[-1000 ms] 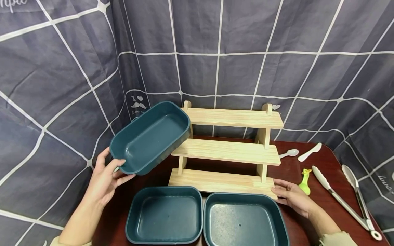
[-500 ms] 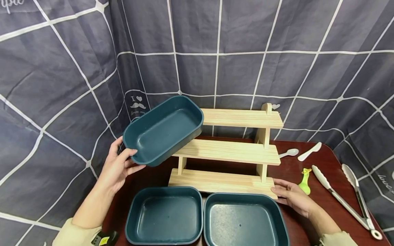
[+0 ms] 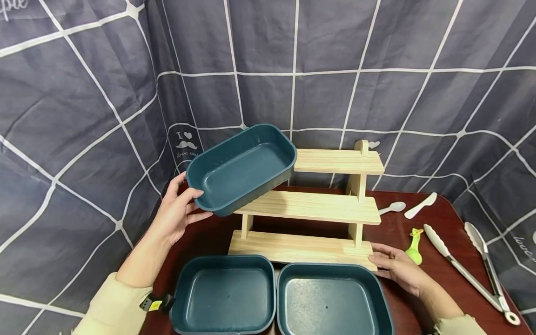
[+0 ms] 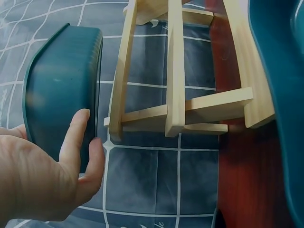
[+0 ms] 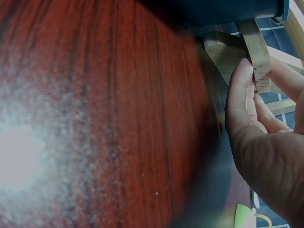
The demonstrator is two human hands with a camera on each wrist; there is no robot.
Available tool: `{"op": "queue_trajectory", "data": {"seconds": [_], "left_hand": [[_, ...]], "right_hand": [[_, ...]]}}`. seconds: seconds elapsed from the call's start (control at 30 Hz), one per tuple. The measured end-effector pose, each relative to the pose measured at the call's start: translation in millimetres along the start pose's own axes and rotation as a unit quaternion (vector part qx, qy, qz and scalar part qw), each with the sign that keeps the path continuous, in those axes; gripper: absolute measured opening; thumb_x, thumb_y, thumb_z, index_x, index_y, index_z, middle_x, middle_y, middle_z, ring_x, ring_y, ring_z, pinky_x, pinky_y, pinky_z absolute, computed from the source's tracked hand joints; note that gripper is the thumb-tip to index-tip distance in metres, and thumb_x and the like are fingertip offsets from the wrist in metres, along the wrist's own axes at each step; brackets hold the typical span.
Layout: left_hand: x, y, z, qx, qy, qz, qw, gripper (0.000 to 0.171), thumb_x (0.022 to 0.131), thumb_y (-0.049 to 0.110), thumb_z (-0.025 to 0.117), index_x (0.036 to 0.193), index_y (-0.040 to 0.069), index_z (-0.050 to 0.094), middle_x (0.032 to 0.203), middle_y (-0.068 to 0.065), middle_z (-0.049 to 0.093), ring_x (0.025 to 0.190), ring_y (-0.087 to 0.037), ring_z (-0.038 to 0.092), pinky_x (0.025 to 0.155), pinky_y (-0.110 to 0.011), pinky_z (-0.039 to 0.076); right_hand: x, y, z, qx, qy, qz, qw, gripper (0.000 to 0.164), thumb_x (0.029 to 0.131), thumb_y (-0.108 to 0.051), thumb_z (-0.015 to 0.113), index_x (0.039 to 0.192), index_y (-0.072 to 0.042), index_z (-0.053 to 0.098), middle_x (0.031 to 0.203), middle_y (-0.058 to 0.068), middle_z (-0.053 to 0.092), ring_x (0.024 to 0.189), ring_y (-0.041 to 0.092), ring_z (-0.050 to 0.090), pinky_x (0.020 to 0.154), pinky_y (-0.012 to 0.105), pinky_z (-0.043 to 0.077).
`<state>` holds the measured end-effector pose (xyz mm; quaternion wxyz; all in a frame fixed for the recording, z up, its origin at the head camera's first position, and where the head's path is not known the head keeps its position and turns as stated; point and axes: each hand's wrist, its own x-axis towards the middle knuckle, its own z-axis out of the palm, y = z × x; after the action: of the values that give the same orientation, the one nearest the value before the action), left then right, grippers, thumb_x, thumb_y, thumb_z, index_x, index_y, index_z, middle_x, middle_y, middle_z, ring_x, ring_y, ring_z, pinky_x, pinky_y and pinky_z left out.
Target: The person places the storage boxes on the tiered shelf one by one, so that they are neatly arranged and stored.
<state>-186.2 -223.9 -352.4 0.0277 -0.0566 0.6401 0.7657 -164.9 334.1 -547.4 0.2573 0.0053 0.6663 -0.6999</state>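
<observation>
My left hand grips the near left end of a dark teal plastic bin, thumb over the rim and fingers beneath. The bin is tilted and held in the air in front of the left part of a three-tier wooden shelf, hiding the left end of its top tier. The left wrist view shows the fingers against the bin's underside. At the shelf's lower right, my right hand pinches the end of the bottom board between thumb and fingers.
Two more teal bins, a left one and a right one, stand side by side before the shelf. On the table's right lie a white spoon, a white knife, a green duck-headed item and tongs. A grid-patterned curtain hangs behind.
My left hand has carried the bin to the right and upward, toward the shelf's top tier. The right hand has stayed on the bottom board.
</observation>
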Motion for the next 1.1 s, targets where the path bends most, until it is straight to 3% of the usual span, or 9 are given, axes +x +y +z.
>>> {"op": "queue_trajectory", "data": {"seconds": [0.27, 0.67, 0.93, 1.1], "left_hand": [[21.3, 6.2, 15.6, 0.005, -0.017, 0.0, 0.9998, 0.067, 0.101, 0.007, 0.056, 0.158, 0.024, 0.027, 0.142, -0.014, 0.044, 0.093, -0.021, 0.074, 0.077, -0.048, 0.062], [52.7, 13.9, 40.8, 0.016, -0.041, -0.009, 0.999, 0.07, 0.097, 0.008, 0.058, 0.16, 0.025, 0.033, 0.145, -0.017, 0.048, 0.094, -0.025, 0.074, 0.078, -0.051, 0.061], [77.5, 21.8, 60.6, 0.048, -0.065, -0.008, 0.9967, 0.073, 0.093, 0.01, 0.061, 0.159, 0.025, 0.035, 0.145, -0.018, 0.05, 0.107, -0.036, 0.071, 0.08, -0.055, 0.06], [93.2, 25.9, 72.0, 0.05, -0.071, -0.017, 0.9961, 0.071, 0.092, 0.009, 0.061, 0.158, 0.026, 0.04, 0.142, -0.02, 0.054, 0.107, -0.036, 0.071, 0.082, -0.057, 0.059]], "right_hand": [[-1, -1, -1, 0.001, -0.001, 0.0, 1.0, 0.07, 0.108, -0.014, 0.057, 0.157, 0.013, 0.016, 0.123, 0.003, 0.066, 0.11, 0.015, 0.068, 0.093, 0.04, 0.058], [0, -2, 0, -0.006, 0.004, 0.006, 1.0, 0.073, 0.107, -0.016, 0.058, 0.158, 0.013, 0.015, 0.124, 0.004, 0.066, 0.11, 0.015, 0.068, 0.093, 0.04, 0.058], [-1, -2, 1, -0.008, 0.006, 0.006, 1.0, 0.073, 0.107, -0.017, 0.058, 0.158, 0.013, 0.015, 0.124, 0.005, 0.065, 0.11, 0.015, 0.068, 0.094, 0.039, 0.058], [-1, 0, 1, -0.004, 0.005, -0.002, 1.0, 0.072, 0.107, -0.016, 0.059, 0.157, 0.013, 0.015, 0.124, 0.004, 0.065, 0.111, 0.015, 0.067, 0.094, 0.039, 0.058]]}}
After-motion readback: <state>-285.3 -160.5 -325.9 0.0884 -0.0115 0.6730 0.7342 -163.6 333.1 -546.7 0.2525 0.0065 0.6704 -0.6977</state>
